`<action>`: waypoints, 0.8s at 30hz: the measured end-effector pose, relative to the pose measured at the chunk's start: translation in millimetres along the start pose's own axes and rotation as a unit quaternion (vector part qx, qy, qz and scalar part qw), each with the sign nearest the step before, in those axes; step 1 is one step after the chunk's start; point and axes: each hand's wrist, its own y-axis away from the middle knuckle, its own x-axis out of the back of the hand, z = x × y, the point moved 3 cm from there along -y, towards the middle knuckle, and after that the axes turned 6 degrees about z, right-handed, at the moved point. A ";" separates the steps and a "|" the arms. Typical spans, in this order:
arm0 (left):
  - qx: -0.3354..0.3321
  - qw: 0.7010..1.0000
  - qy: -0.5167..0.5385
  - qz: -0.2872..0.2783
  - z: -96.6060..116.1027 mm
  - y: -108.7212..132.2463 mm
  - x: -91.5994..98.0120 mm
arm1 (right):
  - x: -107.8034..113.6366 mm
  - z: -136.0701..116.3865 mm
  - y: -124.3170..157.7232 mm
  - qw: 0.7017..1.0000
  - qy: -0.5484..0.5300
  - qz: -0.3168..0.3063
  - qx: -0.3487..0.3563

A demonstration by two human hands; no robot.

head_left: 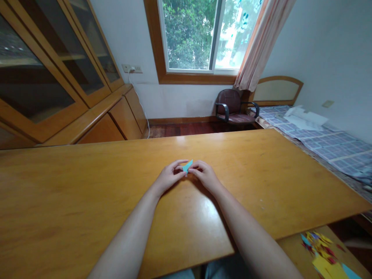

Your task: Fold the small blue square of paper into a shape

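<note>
A small folded piece of teal paper [187, 166] is pinched between both my hands over the middle of the wooden table [72, 186]. My left hand [170, 176] grips its left side with fingers curled. My right hand [205, 173] grips its right side, fingers closed on it. Only a pointed tip of the paper shows above the fingers.
A pile of coloured paper pieces [322, 252] lies on a lower surface at the bottom right. Beyond the table stand a dark office chair [232, 106], a bed [325, 139] on the right, and wooden cabinets [58, 77] on the left.
</note>
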 end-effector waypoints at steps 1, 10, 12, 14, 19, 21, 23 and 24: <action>0.000 1.000 -0.001 0.000 -0.2 0.2 0.0 | -0.1 0.2 0.4 1.000 -0.001 0.001 -0.002; -0.011 1.000 -0.007 0.000 -4.6 -0.8 0.9 | -0.7 3.8 1.1 0.999 -0.015 0.028 -0.022; -0.012 1.000 -0.008 0.002 -4.6 -1.0 0.9 | -0.7 3.0 1.1 0.999 -0.014 0.025 -0.023; -0.014 1.000 -0.013 0.011 -4.5 -1.1 0.9 | -0.8 1.8 1.4 0.999 -0.013 0.018 -0.023; -0.021 0.999 -0.025 0.030 -5.4 -1.1 0.2 | -0.4 -0.9 0.6 1.000 -0.001 0.017 0.005; -0.023 0.999 -0.022 0.026 -5.9 -1.1 -0.6 | -0.4 -1.2 -0.5 1.000 0.006 0.020 0.014; -0.024 0.999 -0.026 0.025 -6.0 -0.9 -1.2 | -0.7 -0.9 -1.1 1.000 0.009 0.020 0.012; -0.024 0.999 -0.031 0.027 -5.8 -0.8 -1.3 | -0.8 -0.7 -1.1 1.000 0.009 0.020 0.008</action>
